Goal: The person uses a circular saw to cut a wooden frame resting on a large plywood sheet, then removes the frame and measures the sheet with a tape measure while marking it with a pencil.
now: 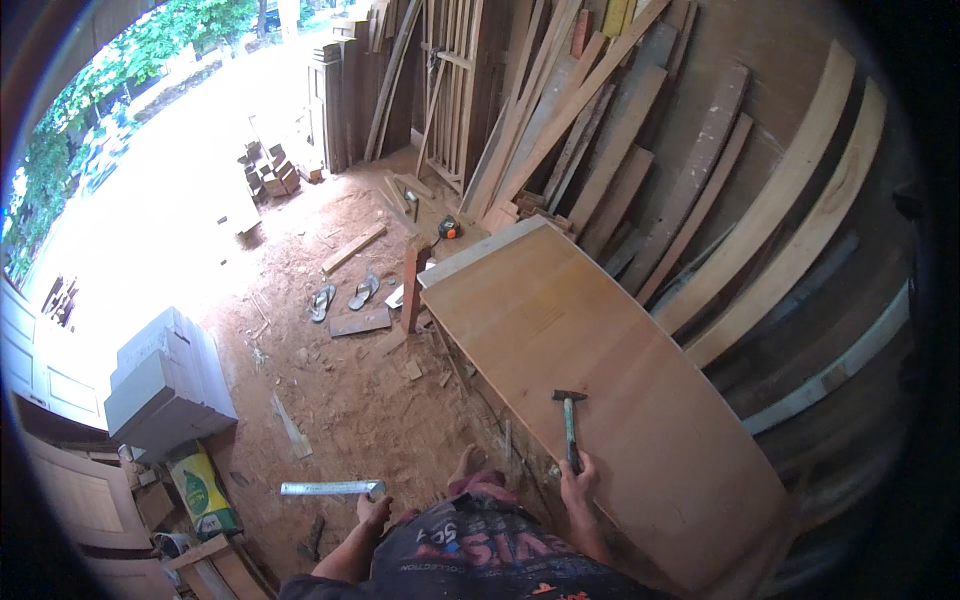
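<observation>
Your right hand (578, 487) is closed around the lower end of the hammer (570, 428), at the near long edge of the flat brown wooden board (560, 320), and the hammer's head points away from you over the board's face; whether it touches the surface you cannot tell from this view. From the hammer head, a broad stretch of bare board runs to the far end, where a pale strip (483, 254) lies along the edge, and another wide stretch reaches to the long right edge, with leaning planks (612, 160) close beyond it. Your left hand (374, 508) grips the right end of the silver metal rule (325, 488), which sticks out level to your left over the sawdust-strewn floor (355, 415), well apart from the board. On that side you have open floor between your bare foot (468, 462) and the stacked white boxes (172, 380), with a yellow-and-green bag (203, 492) just below them. Farther ahead, a pair of sandals (342, 294) and a short plank (360, 322) lie left of the reddish post (411, 290), and an orange-and-black tape measure (449, 229) sits near the board's far end
</observation>
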Demonstrator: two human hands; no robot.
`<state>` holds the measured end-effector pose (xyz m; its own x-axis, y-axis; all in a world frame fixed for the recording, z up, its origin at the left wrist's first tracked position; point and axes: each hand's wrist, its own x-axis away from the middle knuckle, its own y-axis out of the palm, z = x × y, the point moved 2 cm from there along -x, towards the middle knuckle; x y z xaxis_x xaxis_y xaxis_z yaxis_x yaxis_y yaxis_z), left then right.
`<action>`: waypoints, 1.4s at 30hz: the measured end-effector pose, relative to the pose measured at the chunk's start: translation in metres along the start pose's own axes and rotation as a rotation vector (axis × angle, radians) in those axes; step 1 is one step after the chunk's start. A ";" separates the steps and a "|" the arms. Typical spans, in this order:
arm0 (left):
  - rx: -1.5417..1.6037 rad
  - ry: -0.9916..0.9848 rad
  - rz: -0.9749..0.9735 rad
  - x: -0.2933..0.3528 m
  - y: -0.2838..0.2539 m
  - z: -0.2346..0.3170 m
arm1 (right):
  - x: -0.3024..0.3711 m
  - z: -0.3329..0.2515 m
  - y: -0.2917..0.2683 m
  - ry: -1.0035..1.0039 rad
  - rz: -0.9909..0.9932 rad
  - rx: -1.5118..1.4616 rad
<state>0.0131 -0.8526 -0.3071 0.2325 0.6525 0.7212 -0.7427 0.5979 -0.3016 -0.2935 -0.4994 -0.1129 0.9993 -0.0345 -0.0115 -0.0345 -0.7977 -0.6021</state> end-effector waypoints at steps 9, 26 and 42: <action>-0.282 0.238 -0.021 -0.035 0.028 0.166 | -0.111 -0.066 0.071 0.080 -0.255 -0.104; -0.945 1.359 -0.196 -0.204 0.134 0.640 | -0.090 -0.054 0.142 0.403 0.110 0.021; -1.044 1.192 -0.579 -0.324 0.251 0.737 | -0.230 -0.279 0.301 0.170 0.002 -0.017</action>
<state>-0.7116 -1.2573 -0.1570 0.9798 -0.0763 0.1847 0.1943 0.5801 -0.7911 -0.5374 -0.8998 -0.0688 0.9830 -0.1360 0.1234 -0.0379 -0.8078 -0.5883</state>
